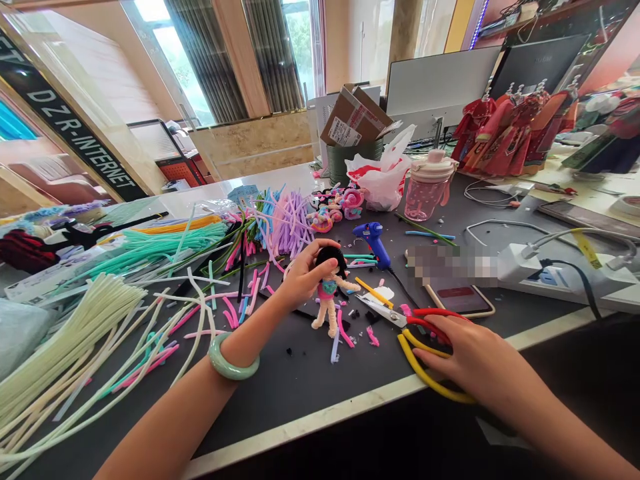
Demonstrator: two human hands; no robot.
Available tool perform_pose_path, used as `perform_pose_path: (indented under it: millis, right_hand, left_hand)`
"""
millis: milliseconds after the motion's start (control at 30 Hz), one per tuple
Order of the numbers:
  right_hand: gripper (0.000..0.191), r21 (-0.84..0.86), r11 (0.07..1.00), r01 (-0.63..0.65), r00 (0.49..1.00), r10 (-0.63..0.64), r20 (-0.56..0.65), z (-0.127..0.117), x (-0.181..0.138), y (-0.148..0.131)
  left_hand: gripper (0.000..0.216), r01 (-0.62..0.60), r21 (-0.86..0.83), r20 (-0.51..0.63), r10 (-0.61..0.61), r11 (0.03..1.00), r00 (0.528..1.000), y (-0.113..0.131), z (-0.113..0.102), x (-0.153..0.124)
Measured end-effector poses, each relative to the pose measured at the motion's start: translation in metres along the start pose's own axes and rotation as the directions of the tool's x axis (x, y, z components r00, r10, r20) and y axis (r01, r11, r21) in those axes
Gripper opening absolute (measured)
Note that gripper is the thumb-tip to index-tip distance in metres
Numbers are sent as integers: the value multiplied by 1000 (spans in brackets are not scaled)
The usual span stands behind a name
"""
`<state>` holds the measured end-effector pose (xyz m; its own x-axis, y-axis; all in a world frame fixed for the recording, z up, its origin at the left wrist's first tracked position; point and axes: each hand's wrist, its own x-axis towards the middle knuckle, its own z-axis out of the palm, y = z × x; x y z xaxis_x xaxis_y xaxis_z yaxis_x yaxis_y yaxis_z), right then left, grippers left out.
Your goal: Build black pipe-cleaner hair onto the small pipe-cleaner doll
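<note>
My left hand (306, 273), with a pale green bangle on the wrist, is closed around the head of a small pipe-cleaner doll (328, 300). The doll has black hair, a pink and teal body and cream limbs, and is held upright above the dark table. In my right hand (465, 350) are scissors (395, 317) with one red and one yellow handle. Their blades are slightly parted and point left toward the doll, apart from it. Cut pink pipe-cleaner pieces (344, 330) lie below the doll.
A blue glue gun (373, 243) stands behind the doll. Bundles of pipe cleaners (75, 333) spread over the left side. To the right are a phone (457, 297) and a power strip (565, 280) with cables. A pink cup (425, 190) and a white plastic bag (383, 180) stand farther back.
</note>
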<state>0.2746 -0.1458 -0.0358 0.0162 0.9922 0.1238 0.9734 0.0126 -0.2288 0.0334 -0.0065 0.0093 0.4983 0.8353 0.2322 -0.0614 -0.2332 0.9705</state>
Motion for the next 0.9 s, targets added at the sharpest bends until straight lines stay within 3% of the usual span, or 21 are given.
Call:
perform_pose_path:
  millis: [167,333,700,900]
  right_hand:
    - [36,14,1000,-23,1000,22,20,2,2,0]
    - [31,-41,997,-63,998,63,-17,1,6,-2]
    - [29,-82,996,-41,998,37,-50,0,16,-10]
    - [24,-177,982,-62,998,65,12,-3,16,-29]
  left_hand:
    - [31,-60,189,-26,66,980,997,-4,-4,1]
    - [39,-103,352,-14,115,930,993,-7,-7,-1]
    - [48,-163,432,-51,204,887,978,4,-15,2]
    - [35,-253,424,-95,321,870,942,9,-27,8]
